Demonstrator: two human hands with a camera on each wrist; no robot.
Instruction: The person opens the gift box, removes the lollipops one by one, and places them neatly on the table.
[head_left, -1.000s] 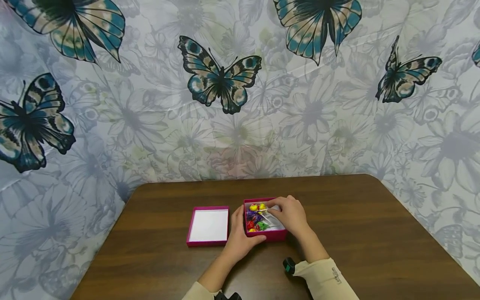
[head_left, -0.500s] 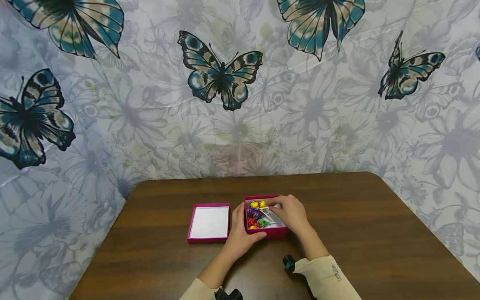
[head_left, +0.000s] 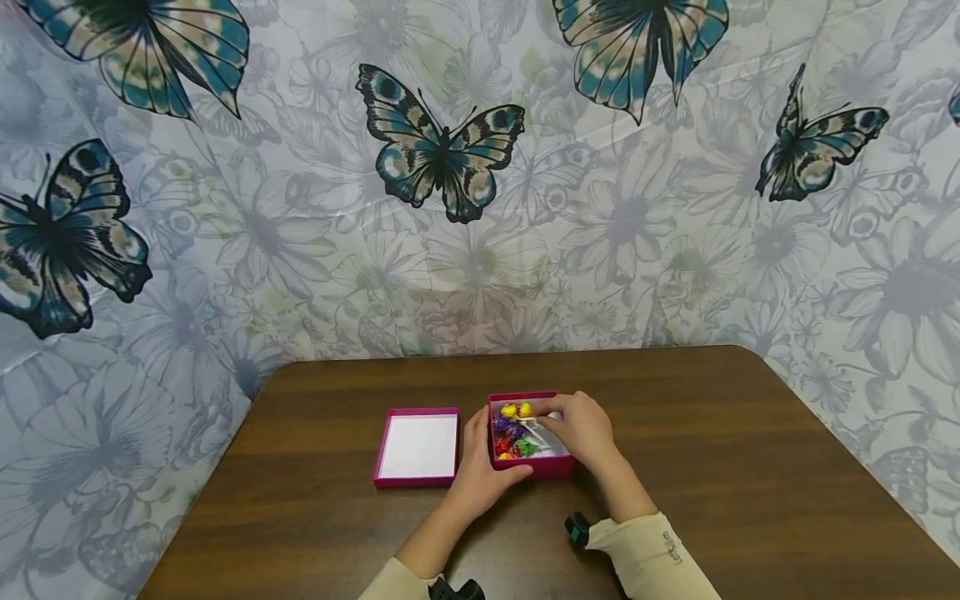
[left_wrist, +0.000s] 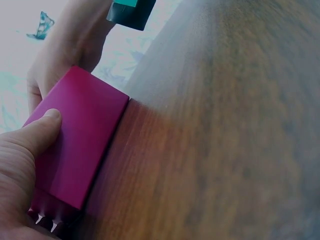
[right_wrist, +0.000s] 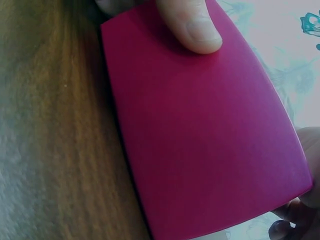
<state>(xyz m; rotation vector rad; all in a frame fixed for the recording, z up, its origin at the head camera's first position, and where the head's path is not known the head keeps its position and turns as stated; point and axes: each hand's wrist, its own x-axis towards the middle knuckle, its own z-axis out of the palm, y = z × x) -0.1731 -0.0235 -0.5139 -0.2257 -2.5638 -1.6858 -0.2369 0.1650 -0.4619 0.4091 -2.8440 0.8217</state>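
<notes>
The left hand [head_left: 476, 479] grips one square, magenta box [head_left: 551, 468] on the brown wooden table [head_left: 337, 533], beside one white-lined magenta lid [head_left: 417, 450]. Inside the box, the right hand [head_left: 581, 427] pinches a white stick [head_left: 529, 418] by two yellow-wrapped lollipops [head_left: 510, 411].

There are two hands [head_left: 480, 467] [head_left: 583, 427], one box [head_left: 551, 467], one lid [head_left: 416, 447], one table [head_left: 720, 450] and two sleeves [head_left: 651, 557].

My head view looks forward and down from well back, over the table [head_left: 750, 467] to the butterfly-printed backdrop [head_left: 622, 283]. Both my wrist views look in low and close, tipped sideways, and share the near wall of the magenta box [left_wrist: 87, 142].
</notes>
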